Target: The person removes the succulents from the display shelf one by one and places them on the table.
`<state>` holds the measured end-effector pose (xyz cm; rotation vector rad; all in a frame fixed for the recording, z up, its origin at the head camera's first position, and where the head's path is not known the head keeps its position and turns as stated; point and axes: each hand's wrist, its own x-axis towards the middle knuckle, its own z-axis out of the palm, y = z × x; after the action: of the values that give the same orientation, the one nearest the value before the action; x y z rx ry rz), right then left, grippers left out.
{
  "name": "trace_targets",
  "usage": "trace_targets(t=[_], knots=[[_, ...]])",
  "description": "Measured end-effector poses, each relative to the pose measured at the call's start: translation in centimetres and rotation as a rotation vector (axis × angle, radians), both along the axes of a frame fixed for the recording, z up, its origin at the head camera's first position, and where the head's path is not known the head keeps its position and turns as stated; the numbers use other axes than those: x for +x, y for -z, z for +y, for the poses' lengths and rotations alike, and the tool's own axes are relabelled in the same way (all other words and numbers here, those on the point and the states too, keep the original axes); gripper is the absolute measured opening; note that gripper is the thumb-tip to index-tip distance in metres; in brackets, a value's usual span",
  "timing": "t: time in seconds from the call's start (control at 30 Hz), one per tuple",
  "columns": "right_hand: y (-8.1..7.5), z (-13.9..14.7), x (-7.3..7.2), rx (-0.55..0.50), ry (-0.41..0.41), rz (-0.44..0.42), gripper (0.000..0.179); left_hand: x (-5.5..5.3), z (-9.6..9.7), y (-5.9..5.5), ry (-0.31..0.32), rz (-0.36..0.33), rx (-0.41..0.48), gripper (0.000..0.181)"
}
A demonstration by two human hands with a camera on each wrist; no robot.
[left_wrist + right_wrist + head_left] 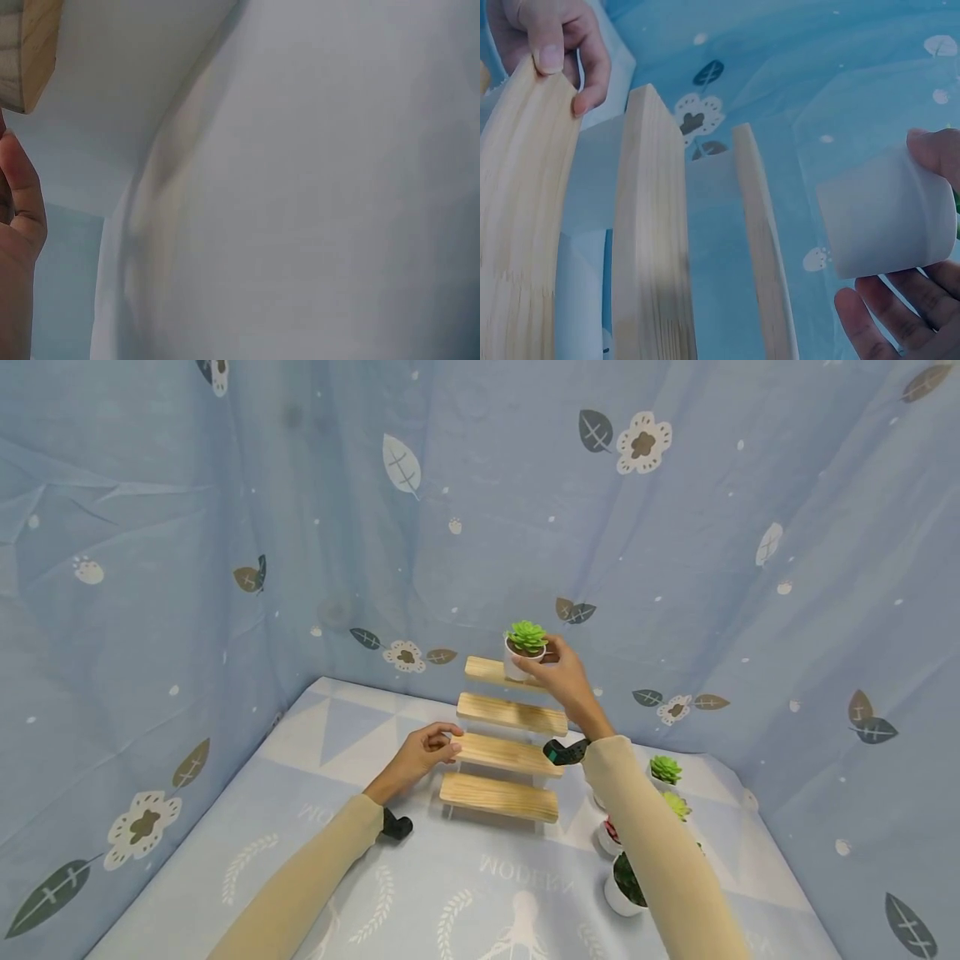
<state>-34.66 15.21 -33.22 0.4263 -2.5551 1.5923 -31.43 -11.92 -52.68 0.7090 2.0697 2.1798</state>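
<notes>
A tiered wooden plant stand has several pale boards on white side supports. My right hand grips a small white pot with a bright green succulent, thumb on one side and fingers on the other. In the right wrist view the white pot is upright relative to the boards' tiers, with a gap between its base and the top board. My left hand pinches the left end of the second board from the bottom, thumb on top. The left wrist view catches only a board corner and part of that hand.
Right of the stand, partly behind my right sleeve, several potted succulents stand on the table: a dark green one, a red one and a bright green one. A patterned blue curtain surrounds the cloth-covered table.
</notes>
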Motion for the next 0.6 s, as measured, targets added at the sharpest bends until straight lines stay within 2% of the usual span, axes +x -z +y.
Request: trace_targets(t=[0.27,0.6], knots=[[-0.4,1.1,0.9,0.001,-0.004,0.006,0.087,0.0,0.0,0.1,0.013,0.005,0.015,0.035],[-0.5,2.6,2.4,0.006,-0.001,0.037,0.079,0.1,0.0,-0.1,0.003,0.011,0.003,0.034]])
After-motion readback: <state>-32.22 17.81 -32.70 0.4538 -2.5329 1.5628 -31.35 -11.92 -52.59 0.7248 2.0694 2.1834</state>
